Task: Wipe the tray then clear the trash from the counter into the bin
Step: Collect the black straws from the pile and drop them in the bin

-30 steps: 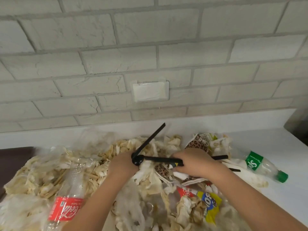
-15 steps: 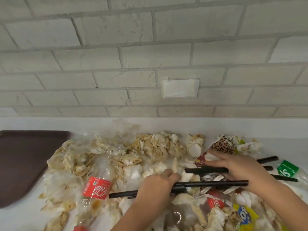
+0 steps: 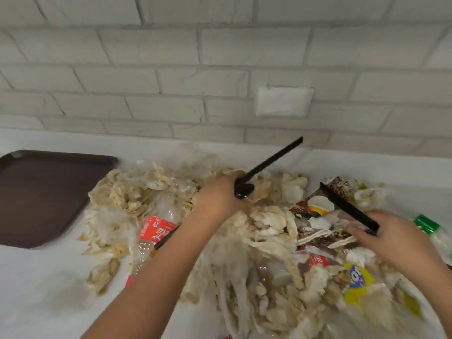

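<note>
A wide heap of crumpled, stained napkins (image 3: 151, 192) and wrappers covers the white counter (image 3: 49, 289). My left hand (image 3: 220, 199) grips black straws (image 3: 269, 162) that stick up and to the right over the heap. My right hand (image 3: 396, 238) holds another black straw (image 3: 347, 206) slanting up to the left. A clear cola bottle with a red label (image 3: 156, 231) lies in the pile. The dark brown tray (image 3: 44, 196) sits at the left, beside the heap.
A green-labelled bottle (image 3: 428, 226) lies at the right edge. A patterned paper cup (image 3: 315, 206) and a yellow-and-blue wrapper (image 3: 357, 282) lie among the trash. A grey brick wall with a white cover plate (image 3: 283, 101) backs the counter.
The view has swung left, showing more of the tray. My left hand has lifted its straws from lying flat to pointing upward. My right hand has drawn back to the right with one straw.
</note>
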Available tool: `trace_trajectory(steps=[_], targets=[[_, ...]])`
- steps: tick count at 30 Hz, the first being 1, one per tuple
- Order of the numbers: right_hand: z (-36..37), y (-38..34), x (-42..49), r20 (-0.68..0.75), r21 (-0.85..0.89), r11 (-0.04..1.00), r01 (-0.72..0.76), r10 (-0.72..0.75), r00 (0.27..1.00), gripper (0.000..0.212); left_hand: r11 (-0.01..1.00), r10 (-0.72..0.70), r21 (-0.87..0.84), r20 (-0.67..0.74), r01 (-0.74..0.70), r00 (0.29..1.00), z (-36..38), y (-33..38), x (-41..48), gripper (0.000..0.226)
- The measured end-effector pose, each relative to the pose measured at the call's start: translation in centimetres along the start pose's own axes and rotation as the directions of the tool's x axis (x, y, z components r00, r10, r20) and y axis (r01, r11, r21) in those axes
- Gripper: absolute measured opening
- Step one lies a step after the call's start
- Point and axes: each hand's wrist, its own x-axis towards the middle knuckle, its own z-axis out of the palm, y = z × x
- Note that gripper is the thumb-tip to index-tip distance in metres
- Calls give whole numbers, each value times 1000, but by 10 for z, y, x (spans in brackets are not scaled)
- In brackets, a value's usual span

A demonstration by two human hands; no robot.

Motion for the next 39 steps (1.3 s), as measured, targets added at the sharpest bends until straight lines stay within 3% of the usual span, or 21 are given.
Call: trace_trajectory(steps=[4, 7, 10, 12, 17, 22, 26, 29, 31, 34, 39], targets=[[-8, -11, -2, -25, 63, 997, -49, 50, 998, 8, 997, -68, 29, -102, 71, 993, -1, -8, -11, 66], [3, -23, 4, 130, 64, 998, 17, -25, 991, 14, 998, -12, 61, -196, 24, 981, 7, 0, -32, 62], [22, -37, 13, 332, -47, 995, 87, -67, 941, 29, 988, 32, 151, 36, -37, 999, 26, 9, -60, 78], [27, -41, 18, 295, -113, 991, 76, -40, 955, 32, 980, -5, 193, 212, -37, 977, 44, 9, -77, 79], [18, -37, 26, 127, -33, 998, 52, -47, 991, 21, 978, -53, 209, 157, 19, 986, 41, -11, -69, 49], [-3, -26, 7, 47, 60, 995, -83, 80, 996, 37, 954, -130, 276, 13, 121, 991, 24, -28, -63, 48], [-30, -20, -44, 249, 125, 980, -152, 117, 961, 64, 980, -147, 121, -115, 160, 982, 4, -26, -85, 66], [-19, -15, -77, 426, -78, 993, -88, 113, 898, 109, 972, -138, 200, 56, 125, 989, 10, -16, -113, 96], [2, -13, -86, 473, -175, 981, -81, 156, 867, 120, 956, -161, 276, 198, 103, 967, 27, -11, -131, 99], [28, -10, -92, 390, -258, 960, -105, 203, 898, 109, 925, -156, 374, 231, 61, 960, 53, -10, -148, 86], [51, -3, -102, 178, -214, 973, -85, 125, 976, 45, 910, -131, 409, 142, 62, 981, 67, -15, -165, 42]])
